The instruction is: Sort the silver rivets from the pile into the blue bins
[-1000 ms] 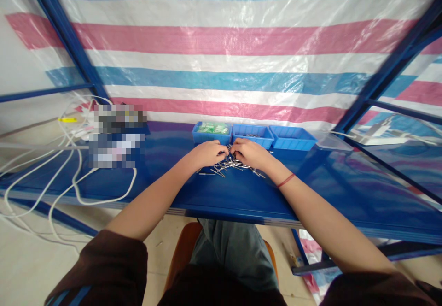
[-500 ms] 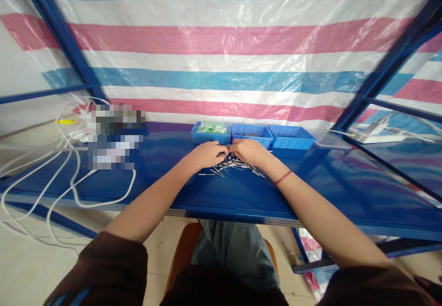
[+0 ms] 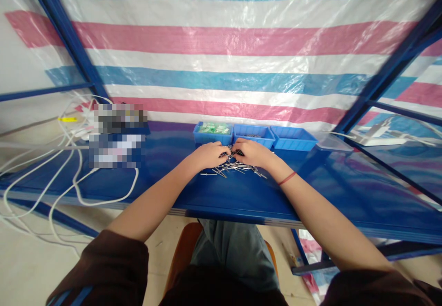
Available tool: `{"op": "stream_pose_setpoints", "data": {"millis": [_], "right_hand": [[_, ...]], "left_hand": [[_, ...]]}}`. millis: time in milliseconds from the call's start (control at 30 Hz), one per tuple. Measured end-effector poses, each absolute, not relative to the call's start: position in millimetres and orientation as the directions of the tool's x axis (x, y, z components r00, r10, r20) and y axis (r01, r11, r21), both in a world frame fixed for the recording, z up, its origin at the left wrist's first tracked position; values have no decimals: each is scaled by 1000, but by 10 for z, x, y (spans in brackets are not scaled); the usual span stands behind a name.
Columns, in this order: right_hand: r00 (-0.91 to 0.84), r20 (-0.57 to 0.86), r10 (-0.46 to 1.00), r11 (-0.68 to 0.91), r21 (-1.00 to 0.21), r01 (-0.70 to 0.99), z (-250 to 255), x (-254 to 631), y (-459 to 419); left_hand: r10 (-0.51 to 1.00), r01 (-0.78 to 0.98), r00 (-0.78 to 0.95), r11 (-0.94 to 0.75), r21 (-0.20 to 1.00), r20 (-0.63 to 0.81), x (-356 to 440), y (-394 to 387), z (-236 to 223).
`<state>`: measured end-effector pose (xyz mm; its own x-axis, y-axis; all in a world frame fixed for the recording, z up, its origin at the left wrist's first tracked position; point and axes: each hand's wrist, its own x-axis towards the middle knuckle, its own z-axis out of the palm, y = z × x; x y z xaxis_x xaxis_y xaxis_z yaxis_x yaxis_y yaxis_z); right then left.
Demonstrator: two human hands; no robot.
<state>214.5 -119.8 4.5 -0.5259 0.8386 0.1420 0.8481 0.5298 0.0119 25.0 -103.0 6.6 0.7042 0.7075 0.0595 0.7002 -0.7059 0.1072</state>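
A loose pile of thin silver metal pins that look like pop rivets (image 3: 238, 166) lies on the blue tabletop, below the row of blue bins. My left hand (image 3: 209, 155) rests at the pile's left side, its fingers curled and closed round some rivets. From the right, my right hand (image 3: 253, 153) reaches into the same pile. Its thumb and fingers bend round a few rivets, with dark gaps showing between them. The fingertips of both hands almost meet over the pile, and the exact pieces in them are too small to tell apart.
Behind the hands stand a blue bin with green-and-white packets (image 3: 213, 133), a middle bin (image 3: 255, 141) with some metal pieces, and a right bin (image 3: 293, 140). A clear plastic lid (image 3: 333, 143) lies beside them. White cables (image 3: 103, 202) loop at left; a power strip (image 3: 381, 133) is at right.
My right hand's thumb and fingers have spread slightly, showing more dark space between them. The fingertips of both hands have drawn a little apart. The whole view has shifted slightly.
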Motion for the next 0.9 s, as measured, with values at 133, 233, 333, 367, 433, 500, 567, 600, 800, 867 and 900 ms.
{"op": "stream_pose_setpoints", "data": {"millis": [133,233,333,367,433,500,567,600,800,867,900], "right_hand": [[-515,140,846,521,-14,853,21,2142,-1184],[-488,150,860,495,-8,869,15,2132,-1193],[-492,143,859,494,25,869,14,2133,-1204],[-499,140,855,499,35,866,11,2138,-1203],[-520,145,842,521,35,853,-1,2156,-1193],[-546,170,820,555,-5,832,-20,2180,-1172],[-568,202,798,590,-65,805,-39,2207,-1149],[-573,217,790,602,-94,793,-46,2219,-1140],[-568,319,759,631,-147,762,-37,2236,-1146],[-568,351,744,637,-114,763,-24,2216,-1168],[-568,355,742,633,-95,768,-21,2202,-1180]], "left_hand": [[715,708,698,-698,104,48,258,-1055,83],[719,712,694,-694,105,48,258,-1053,85],[718,711,694,-695,105,54,253,-1035,67],[717,710,695,-697,106,56,252,-1028,58],[716,708,695,-697,112,67,253,-1016,38],[727,719,678,-687,110,112,259,-1005,19],[738,732,650,-672,111,181,269,-991,3],[738,733,641,-670,118,210,274,-982,-4],[718,697,660,-695,174,224,287,-928,-44],[722,703,655,-690,171,223,288,-923,-53],[725,706,652,-688,170,224,288,-923,-55]]}}
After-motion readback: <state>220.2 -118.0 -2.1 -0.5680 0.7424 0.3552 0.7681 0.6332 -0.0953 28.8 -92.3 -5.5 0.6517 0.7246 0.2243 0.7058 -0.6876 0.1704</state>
